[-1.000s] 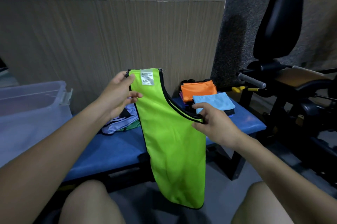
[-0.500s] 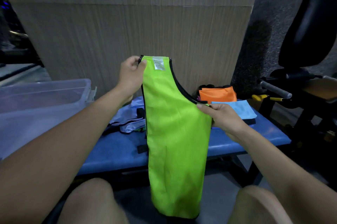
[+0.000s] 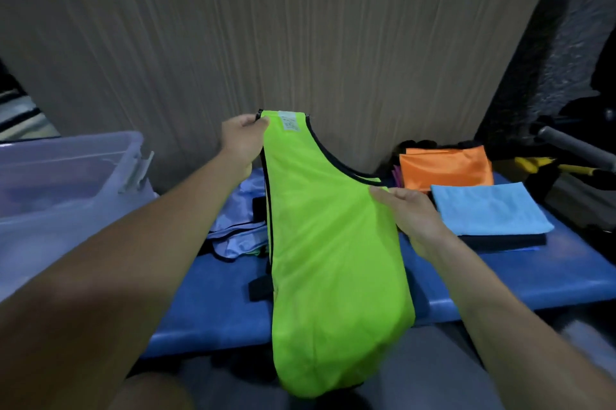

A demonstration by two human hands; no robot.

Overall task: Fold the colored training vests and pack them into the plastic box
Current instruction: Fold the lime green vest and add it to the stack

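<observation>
Lime-green mesh training vest [image 3: 333, 259] hung mid-frame, left hand [image 3: 241, 141] pinched its shoulder strap, right hand [image 3: 411, 214] pinched its armhole edge.

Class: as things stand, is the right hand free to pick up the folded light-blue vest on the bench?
Probably not yet: the right hand is close beside the folded light-blue vest, but its fingers pinch the lime-green vest.
</observation>
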